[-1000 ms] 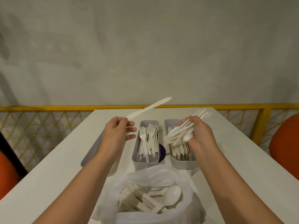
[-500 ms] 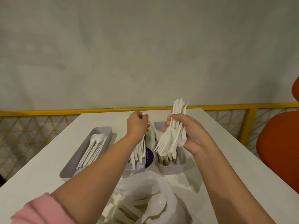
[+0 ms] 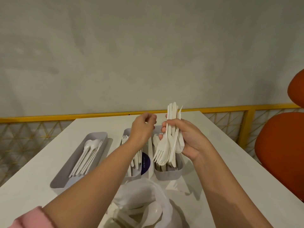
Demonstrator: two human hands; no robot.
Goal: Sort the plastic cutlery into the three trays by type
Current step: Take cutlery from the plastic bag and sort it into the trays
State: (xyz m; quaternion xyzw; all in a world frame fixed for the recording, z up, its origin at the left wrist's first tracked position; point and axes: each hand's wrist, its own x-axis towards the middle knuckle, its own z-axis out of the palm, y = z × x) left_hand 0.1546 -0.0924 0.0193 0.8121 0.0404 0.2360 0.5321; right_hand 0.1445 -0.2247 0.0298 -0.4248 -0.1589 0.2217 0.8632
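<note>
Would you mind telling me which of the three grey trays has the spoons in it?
The left tray, standing apart from the other two, holds the spoons. The middle tray holds forks, and the right tray sits below the bundle in the right hand.

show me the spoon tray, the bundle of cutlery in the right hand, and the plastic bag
spoon tray (image 3: 69, 168): head view, its left wall.
bundle of cutlery (image 3: 166, 147): head view, a fork's neck.
plastic bag (image 3: 148, 188): head view, its upper rim.
</note>
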